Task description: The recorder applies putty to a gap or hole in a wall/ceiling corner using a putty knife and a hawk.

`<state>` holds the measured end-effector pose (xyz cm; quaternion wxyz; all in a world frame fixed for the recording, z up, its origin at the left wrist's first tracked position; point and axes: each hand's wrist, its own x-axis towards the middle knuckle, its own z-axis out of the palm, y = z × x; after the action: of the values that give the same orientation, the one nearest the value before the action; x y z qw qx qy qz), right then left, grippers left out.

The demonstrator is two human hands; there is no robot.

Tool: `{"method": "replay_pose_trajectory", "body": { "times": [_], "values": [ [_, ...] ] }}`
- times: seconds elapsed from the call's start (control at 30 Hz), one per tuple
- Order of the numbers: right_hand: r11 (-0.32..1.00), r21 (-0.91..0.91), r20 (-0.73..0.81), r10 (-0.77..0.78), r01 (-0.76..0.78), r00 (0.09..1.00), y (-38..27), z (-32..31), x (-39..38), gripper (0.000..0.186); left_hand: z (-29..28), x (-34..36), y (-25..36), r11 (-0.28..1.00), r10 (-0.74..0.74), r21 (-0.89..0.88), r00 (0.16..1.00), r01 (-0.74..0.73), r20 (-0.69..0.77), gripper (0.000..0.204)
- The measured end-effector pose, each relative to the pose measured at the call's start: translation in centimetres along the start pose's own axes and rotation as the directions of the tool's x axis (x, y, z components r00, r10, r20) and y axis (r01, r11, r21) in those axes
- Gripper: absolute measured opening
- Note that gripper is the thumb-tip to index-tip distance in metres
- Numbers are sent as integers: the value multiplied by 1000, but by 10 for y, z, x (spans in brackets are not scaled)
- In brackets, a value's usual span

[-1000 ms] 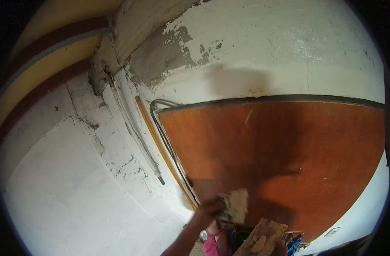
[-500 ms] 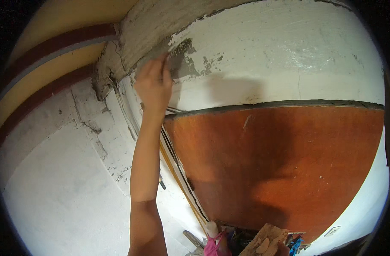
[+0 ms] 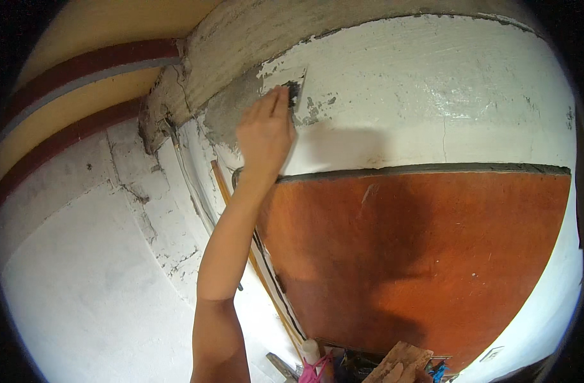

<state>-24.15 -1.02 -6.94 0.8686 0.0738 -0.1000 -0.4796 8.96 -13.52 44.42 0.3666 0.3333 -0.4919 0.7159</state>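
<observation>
Fingers [image 3: 277, 102] of our left hand [image 3: 266, 134] curl round a flat scraper [image 3: 294, 89], and we have it up against the white wall [image 3: 394, 83], right by the rough gray patch [image 3: 235, 105]. Next to our bare arm [image 3: 225, 262] we see a thin yellow-brown strip [image 3: 220, 182] and some black wires [image 3: 277, 278] running down, and to their right is a big orange part of the wall [image 3: 464, 249] with a dark shadow [image 3: 381, 255] on it. At the bottom edge, a brown, rough slab [image 3: 399, 364] tilts between a pink thing [image 3: 313, 371] and a blue thing [image 3: 439, 371], and we cannot tell what our right hand does.
</observation>
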Motion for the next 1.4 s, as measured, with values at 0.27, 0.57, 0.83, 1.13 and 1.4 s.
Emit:
{"method": "replay_pose_trajectory", "body": {
  "times": [0.27, 0.57, 0.83, 1.13, 1.4],
  "values": [
    [928, -372, -185, -60, -14, 981, -4, 15, -7, 44, -13, 8, 5, 999, -2, -53, 1000, 1, -10, 41],
    [995, -83, 10, 61, -60, 998, -11, 9, -3, 42, -18, -4, 16, 994, -3, -110, 997, 11, 71, 39],
    [880, -467, -128, 25, -82, 992, -18, -15, 6, 38, 10, -2, 23, 989, -47, -138, 999, 49, 19, 40],
    [952, 252, 61, 162, -173, 985, -4, -13, 8, 41, -21, 22, 19, 993, -52, -109, 997, 45, -60, 39],
    [855, -518, -308, -181, -5, 934, 4, 19, -6, 41, -19, -19, 22, 985, -41, -166, 996, 54, 80, 41]
  ]
}}
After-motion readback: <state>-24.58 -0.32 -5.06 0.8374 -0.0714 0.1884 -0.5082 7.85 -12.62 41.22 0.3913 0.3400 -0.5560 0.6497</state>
